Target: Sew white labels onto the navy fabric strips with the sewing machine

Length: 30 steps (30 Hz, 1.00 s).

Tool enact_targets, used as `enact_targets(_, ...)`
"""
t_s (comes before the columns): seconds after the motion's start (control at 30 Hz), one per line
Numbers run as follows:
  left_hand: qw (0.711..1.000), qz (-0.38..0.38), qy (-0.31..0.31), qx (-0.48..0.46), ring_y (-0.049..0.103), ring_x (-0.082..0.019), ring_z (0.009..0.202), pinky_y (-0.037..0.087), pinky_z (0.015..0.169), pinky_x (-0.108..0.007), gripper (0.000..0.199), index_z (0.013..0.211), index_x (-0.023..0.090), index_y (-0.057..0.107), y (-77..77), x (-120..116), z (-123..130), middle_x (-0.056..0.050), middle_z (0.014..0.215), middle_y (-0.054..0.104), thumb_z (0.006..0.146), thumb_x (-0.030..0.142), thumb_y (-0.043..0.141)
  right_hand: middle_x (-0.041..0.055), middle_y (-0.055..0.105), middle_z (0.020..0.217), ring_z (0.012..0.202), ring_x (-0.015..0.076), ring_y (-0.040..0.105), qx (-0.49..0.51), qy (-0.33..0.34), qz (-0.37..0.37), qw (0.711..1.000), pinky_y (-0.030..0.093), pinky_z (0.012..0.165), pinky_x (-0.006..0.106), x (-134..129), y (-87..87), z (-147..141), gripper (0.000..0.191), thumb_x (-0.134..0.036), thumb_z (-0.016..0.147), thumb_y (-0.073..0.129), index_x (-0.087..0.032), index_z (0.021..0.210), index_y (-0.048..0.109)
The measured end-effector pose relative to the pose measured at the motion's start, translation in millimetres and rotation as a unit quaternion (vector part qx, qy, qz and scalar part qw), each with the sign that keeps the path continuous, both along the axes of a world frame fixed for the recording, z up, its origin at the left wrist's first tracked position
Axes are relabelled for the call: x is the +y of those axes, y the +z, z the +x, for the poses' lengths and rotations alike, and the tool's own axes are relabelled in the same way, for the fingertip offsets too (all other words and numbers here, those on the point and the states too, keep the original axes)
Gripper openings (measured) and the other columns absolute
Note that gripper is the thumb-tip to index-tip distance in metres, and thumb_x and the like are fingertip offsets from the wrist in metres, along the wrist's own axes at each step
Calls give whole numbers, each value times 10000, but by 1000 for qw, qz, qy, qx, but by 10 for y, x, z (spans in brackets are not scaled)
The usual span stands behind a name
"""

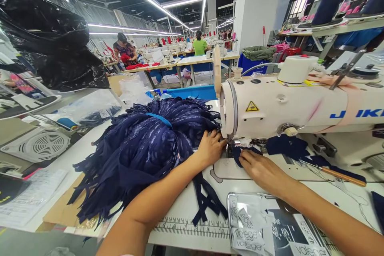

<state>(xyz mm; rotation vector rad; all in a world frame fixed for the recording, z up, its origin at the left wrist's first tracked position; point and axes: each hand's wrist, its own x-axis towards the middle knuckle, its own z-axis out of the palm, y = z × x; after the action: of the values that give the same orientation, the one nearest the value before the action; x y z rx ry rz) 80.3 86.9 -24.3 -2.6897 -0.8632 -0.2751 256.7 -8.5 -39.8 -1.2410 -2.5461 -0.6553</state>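
A white sewing machine [264, 104] stands at the right, its needle area low at its left end. My right hand [258, 168] presses with its fingertips on a small navy fabric piece [238, 157] beside the presser foot. My left hand [211, 148] is at the left of the needle area, fingers bent and close together, against the edge of a large navy lace bundle [144, 144]; what its fingertips hold, if anything, is hidden. A light-blue band [159, 120] ties the bundle. Navy straps [208, 200] hang from it over the table front.
A clear tray with printed labels [247, 224] lies at the front edge, beside a ruler strip [192, 228]. Orange-handled tweezers [343, 176] and navy scraps [286, 146] lie right of the needle. A black plastic bag [57, 44] hangs upper left. Two people work at tables behind.
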Motion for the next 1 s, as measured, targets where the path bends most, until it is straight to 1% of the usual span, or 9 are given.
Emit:
enact_targets(0.1,1000,-1,0,-4,479,-257,963,343,786,-440,225,987,195,592,-9,30,13,-89,973,586,844,211,420,127,603,845,748,192,581,-3,-5,11,1000,510,646,290,-1,7,-31,317,66,642,415,-99,824,617)
enact_targets(0.27,1000,-26,13,6,483,-252,948,353,763,-406,220,967,179,604,48,37,51,-95,927,603,833,191,430,123,608,831,761,192,582,-24,-22,41,999,510,657,279,0,18,-72,329,75,611,428,-92,816,624)
enact_targets(0.47,999,-38,22,-7,491,-246,947,368,735,-374,230,945,180,617,37,64,79,-102,906,605,833,174,416,126,610,853,756,196,583,-21,-42,22,999,506,675,287,25,-13,-101,317,63,609,466,-91,837,624)
enact_targets(0.6,999,-39,33,-7,500,-253,955,381,737,-375,215,922,165,621,19,65,92,-108,908,609,810,159,436,132,619,906,756,200,592,-15,-46,4,999,503,612,281,70,-23,3,295,44,646,464,-106,843,625)
enact_targets(0.7,998,-54,41,4,522,-244,934,397,722,-353,210,915,145,612,96,3,76,-102,910,619,769,119,465,121,638,857,713,197,598,-30,-66,7,997,498,580,278,127,-9,180,332,50,641,452,-109,871,630)
enact_targets(0.77,997,-73,30,6,548,-216,882,405,708,-323,216,913,142,604,203,-69,10,-79,885,630,746,89,477,107,648,805,702,192,599,-34,-69,14,997,498,603,276,166,6,300,331,41,656,448,-117,879,635)
enact_targets(0.83,997,-75,12,-13,568,-181,813,406,696,-299,207,904,147,599,333,-148,-126,-54,864,638,759,81,467,97,653,789,699,183,598,-31,-55,22,998,494,622,269,193,17,383,317,26,689,434,-132,870,641)
enact_targets(0.93,997,-10,9,-76,574,-163,760,390,679,-294,168,854,147,596,508,-255,-455,-42,814,638,814,112,437,99,653,783,707,184,595,-30,-41,40,998,479,630,268,200,7,420,304,8,715,413,-131,851,647)
enact_targets(1.0,992,43,3,-117,565,-150,714,375,660,-292,167,830,146,589,576,-328,-708,-32,777,633,843,141,423,106,642,738,685,200,589,-28,-46,50,997,469,625,287,184,-21,408,255,-58,749,426,-113,862,648)
